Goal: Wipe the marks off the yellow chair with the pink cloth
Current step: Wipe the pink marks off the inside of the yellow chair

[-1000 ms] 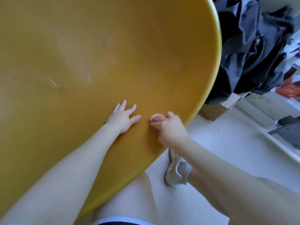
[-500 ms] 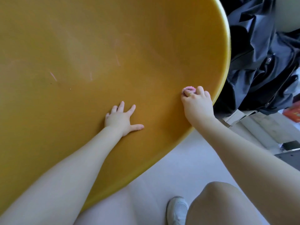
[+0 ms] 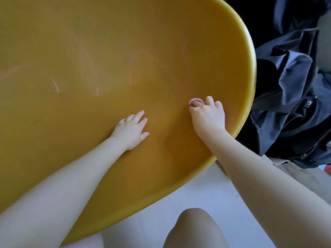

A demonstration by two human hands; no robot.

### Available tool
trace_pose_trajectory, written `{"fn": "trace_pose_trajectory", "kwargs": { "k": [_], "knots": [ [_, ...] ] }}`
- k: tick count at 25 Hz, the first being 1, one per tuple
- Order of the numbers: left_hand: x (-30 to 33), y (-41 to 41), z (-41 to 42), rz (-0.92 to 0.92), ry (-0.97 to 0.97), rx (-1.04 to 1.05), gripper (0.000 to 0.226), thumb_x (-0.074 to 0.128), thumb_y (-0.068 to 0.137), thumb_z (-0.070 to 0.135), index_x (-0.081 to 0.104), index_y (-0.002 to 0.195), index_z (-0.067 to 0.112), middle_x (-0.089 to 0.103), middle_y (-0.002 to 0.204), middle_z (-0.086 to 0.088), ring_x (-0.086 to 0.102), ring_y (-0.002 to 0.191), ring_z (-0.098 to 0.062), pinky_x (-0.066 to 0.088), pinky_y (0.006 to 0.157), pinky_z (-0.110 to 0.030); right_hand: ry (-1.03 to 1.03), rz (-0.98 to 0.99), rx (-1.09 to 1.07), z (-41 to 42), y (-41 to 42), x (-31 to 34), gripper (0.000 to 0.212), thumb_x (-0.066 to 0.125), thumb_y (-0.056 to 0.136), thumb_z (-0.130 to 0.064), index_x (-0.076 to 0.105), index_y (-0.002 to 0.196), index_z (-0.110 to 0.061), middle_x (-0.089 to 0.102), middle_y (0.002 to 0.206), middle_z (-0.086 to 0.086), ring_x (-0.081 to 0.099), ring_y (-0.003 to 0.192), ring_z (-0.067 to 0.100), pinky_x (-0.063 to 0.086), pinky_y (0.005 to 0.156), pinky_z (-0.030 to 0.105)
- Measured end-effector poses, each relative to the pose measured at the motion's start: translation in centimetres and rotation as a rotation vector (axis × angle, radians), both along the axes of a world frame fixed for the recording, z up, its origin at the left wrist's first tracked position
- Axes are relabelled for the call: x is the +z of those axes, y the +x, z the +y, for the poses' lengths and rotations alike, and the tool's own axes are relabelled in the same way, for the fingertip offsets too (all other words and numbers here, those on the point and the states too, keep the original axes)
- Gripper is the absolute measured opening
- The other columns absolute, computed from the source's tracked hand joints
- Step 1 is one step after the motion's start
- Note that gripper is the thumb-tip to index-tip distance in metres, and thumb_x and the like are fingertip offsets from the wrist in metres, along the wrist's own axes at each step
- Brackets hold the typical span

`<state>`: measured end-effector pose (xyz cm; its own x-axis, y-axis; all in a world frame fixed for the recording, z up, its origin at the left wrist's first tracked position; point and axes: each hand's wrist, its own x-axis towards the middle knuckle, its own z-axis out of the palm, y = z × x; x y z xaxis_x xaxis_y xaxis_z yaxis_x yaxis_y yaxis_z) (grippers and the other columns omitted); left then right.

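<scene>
The yellow chair (image 3: 107, 51) fills most of the view as a broad curved shell. Faint pale streaks (image 3: 55, 85) mark its surface at the left and centre. My left hand (image 3: 131, 130) lies flat on the shell, fingers apart, holding nothing. My right hand (image 3: 207, 116) is closed on a small bunched pink cloth (image 3: 195, 100), of which only a bit shows at the fingertips, pressed to the shell near its right rim.
A heap of dark navy clothing (image 3: 290, 86) lies just right of the chair's rim. Pale floor (image 3: 206, 194) runs below the shell, and my bare knee (image 3: 195, 230) rises at the bottom edge.
My right hand with the cloth swept from the lower middle of the shell out to its right rim, then came back a little inward. My left hand stayed flat in place.
</scene>
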<state>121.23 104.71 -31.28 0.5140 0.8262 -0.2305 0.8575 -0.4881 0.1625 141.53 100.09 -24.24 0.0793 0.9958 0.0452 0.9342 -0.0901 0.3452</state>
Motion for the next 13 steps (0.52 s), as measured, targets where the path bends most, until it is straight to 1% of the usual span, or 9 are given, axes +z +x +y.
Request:
{"fn": "trace_pose_trajectory", "kwargs": {
  "k": [1, 3, 5, 6, 7, 9, 10, 11, 13],
  "knots": [
    [0.1, 0.4, 0.6, -0.023, -0.021, 0.015, 0.061, 0.038, 0.097, 0.043, 0.018, 0.149, 0.017, 0.001, 0.159, -0.001, 0.011, 0.144, -0.023, 0.018, 0.115, -0.040, 0.051, -0.010, -0.011, 1.1, 1.0, 0.4, 0.036, 0.031, 0.090, 0.000, 0.051, 0.119, -0.009, 0.047, 0.130, 0.004, 0.036, 0.112, 0.029, 0.025, 0.077, 0.035],
    [0.1, 1.3, 1.6, -0.064, -0.009, 0.023, 0.064, 0.043, 0.095, 0.043, 0.020, 0.148, 0.016, 0.006, 0.158, 0.000, 0.012, 0.144, -0.022, 0.018, 0.115, -0.039, 0.139, -0.007, -0.028, 2.8, 1.1, -0.3, 0.041, 0.024, 0.089, -0.001, 0.053, 0.118, -0.006, 0.048, 0.130, 0.008, 0.039, 0.111, 0.031, 0.031, 0.080, 0.036],
    [0.0, 2.1, 2.3, -0.112, 0.011, 0.022, 0.066, 0.048, 0.093, 0.042, 0.022, 0.147, 0.015, 0.013, 0.157, 0.000, 0.016, 0.143, -0.020, 0.020, 0.114, -0.038, 0.231, 0.014, 0.022, 3.0, -0.7, -2.0, 0.056, 0.013, 0.078, -0.001, 0.062, 0.104, -0.008, 0.057, 0.117, 0.006, 0.048, 0.100, 0.029, 0.034, 0.073, 0.033],
    [-0.1, 2.3, 2.4, -0.141, -0.007, 0.048, 0.069, 0.050, 0.091, 0.043, 0.021, 0.147, 0.015, 0.013, 0.157, 0.000, 0.016, 0.143, -0.020, 0.021, 0.114, -0.038, 0.244, 0.066, 0.072, 2.8, -2.0, -3.1, 0.057, 0.013, 0.076, -0.003, 0.064, 0.100, -0.010, 0.060, 0.113, 0.003, 0.051, 0.097, 0.027, 0.031, 0.069, 0.030],
    [-0.1, 2.5, 2.3, -0.165, -0.039, 0.079, 0.073, 0.053, 0.090, 0.043, 0.020, 0.148, 0.015, 0.011, 0.158, 0.000, 0.015, 0.144, -0.020, 0.021, 0.114, -0.038, 0.174, 0.132, 0.141, 2.4, -3.2, -4.3, 0.051, 0.018, 0.080, -0.004, 0.063, 0.103, -0.012, 0.059, 0.116, 0.001, 0.050, 0.100, 0.026, 0.028, 0.070, 0.029],
    [0.1, 2.9, 2.3, -0.180, -0.095, 0.115, 0.081, 0.058, 0.086, 0.043, 0.016, 0.149, 0.014, 0.006, 0.159, 0.001, 0.012, 0.145, -0.019, 0.020, 0.115, -0.037, -0.091, 0.213, 0.264, 1.7, -4.8, -5.5, 0.035, 0.031, 0.090, -0.007, 0.057, 0.114, -0.014, 0.051, 0.127, -0.002, 0.042, 0.110, 0.026, 0.022, 0.073, 0.028],
    [0.3, 3.0, 2.3, -0.174, -0.118, 0.115, 0.087, 0.061, 0.084, 0.044, 0.013, 0.150, 0.014, 0.003, 0.159, 0.001, 0.011, 0.145, -0.019, 0.019, 0.116, -0.036, -0.203, 0.216, 0.297, 1.8, -4.6, -4.9, 0.032, 0.036, 0.091, -0.008, 0.055, 0.115, -0.016, 0.049, 0.130, -0.004, 0.039, 0.112, 0.026, 0.021, 0.074, 0.028],
    [0.5, 3.0, 2.3, -0.162, -0.143, 0.106, 0.093, 0.064, 0.081, 0.046, 0.011, 0.150, 0.015, 0.000, 0.159, 0.002, 0.009, 0.145, -0.019, 0.018, 0.117, -0.035, -0.238, 0.194, 0.320, 2.3, -3.5, -3.7, 0.032, 0.037, 0.091, -0.007, 0.055, 0.115, -0.017, 0.047, 0.132, -0.006, 0.037, 0.113, 0.026, 0.022, 0.074, 0.028],
    [0.7, 2.8, 2.5, -0.134, -0.189, 0.081, 0.103, 0.068, 0.075, 0.052, 0.006, 0.151, 0.017, -0.006, 0.159, 0.005, 0.006, 0.146, -0.018, 0.016, 0.118, -0.034, -0.138, 0.103, 0.309, 4.3, -0.2, -1.1, 0.042, 0.028, 0.088, -0.003, 0.056, 0.116, -0.016, 0.045, 0.135, -0.003, 0.037, 0.114, 0.029, 0.026, 0.076, 0.031]
  ]
}}
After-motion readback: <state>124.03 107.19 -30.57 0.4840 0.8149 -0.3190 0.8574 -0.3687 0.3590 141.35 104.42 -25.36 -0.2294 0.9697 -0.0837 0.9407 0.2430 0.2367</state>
